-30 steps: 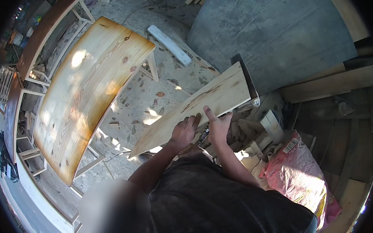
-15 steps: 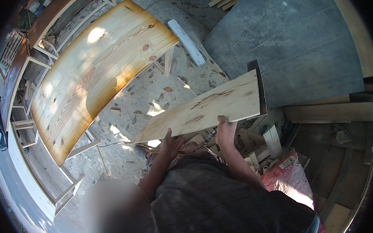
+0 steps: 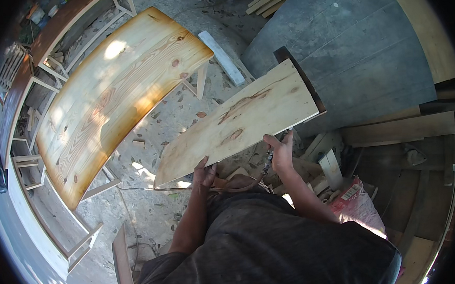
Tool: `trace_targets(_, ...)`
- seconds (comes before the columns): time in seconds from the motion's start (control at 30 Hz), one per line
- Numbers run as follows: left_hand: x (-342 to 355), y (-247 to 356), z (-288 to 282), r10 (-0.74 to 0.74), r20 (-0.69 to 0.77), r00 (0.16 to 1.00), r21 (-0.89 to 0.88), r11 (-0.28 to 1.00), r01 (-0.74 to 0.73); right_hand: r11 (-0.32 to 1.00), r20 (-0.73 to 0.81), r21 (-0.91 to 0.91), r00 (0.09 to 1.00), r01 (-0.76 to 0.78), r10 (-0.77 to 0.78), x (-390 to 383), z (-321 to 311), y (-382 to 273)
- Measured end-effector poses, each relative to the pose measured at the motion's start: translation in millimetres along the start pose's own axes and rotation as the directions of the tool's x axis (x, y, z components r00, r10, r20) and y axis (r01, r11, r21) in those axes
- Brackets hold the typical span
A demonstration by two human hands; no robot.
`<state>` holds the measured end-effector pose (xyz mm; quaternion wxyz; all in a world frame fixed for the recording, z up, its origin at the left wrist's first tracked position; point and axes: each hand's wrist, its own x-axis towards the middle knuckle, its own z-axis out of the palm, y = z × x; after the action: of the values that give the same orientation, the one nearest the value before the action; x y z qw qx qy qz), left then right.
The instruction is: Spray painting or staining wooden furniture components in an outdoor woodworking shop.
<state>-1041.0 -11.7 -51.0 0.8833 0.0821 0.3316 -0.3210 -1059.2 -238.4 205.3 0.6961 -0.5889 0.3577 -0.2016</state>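
Leafy floor (image 3: 176,111) below, pale board (image 3: 241,117) is pinched by left hand (image 3: 203,177); right hand (image 3: 282,154) is half-curled, thumb now taken off the top, hold unclear.

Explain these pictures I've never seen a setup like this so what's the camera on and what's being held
There's no machine, just a person's bare left hand and right hand. Every picture comes from one fisheye camera worn on the head, looking down, so straight edges bend and the dark shirt fills the bottom. The left hand has its grip on the near edge of a pale wooden board, thumb on top. The right hand is at that edge; how firm its grip is, I can't tell. Something like a hose end shows beside it. Farther left stands a wooden table with browned edges, dappled with sunlight. Dry leaves lie on the floor.
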Motion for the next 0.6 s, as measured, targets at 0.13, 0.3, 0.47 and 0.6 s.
trace_targets(0.13,-1.0,-2.7,17.6,0.010,-0.012,1.000,0.000,1.000,-0.010,0.998,-0.176,0.059,0.984,-0.030,0.040,-0.5,-7.8,18.8)
trace_targets(0.3,26.8,-4.4,49.0,0.083,0.082,0.993,0.074,0.993,-0.089,1.000,-0.307,-0.001,0.952,0.001,-0.001,-12.8,-24.0,33.2)
trace_targets(0.47,45.1,-10.7,88.3,0.110,0.052,0.992,-0.051,0.993,-0.108,0.979,-0.329,-0.050,0.923,0.195,-0.201,-12.5,-33.9,31.8)
trace_targets(0.6,-3.9,-17.4,111.9,0.022,0.007,1.000,-0.066,0.998,-0.021,0.961,-0.282,-0.143,0.921,0.235,-0.267,8.3,-57.1,11.0)
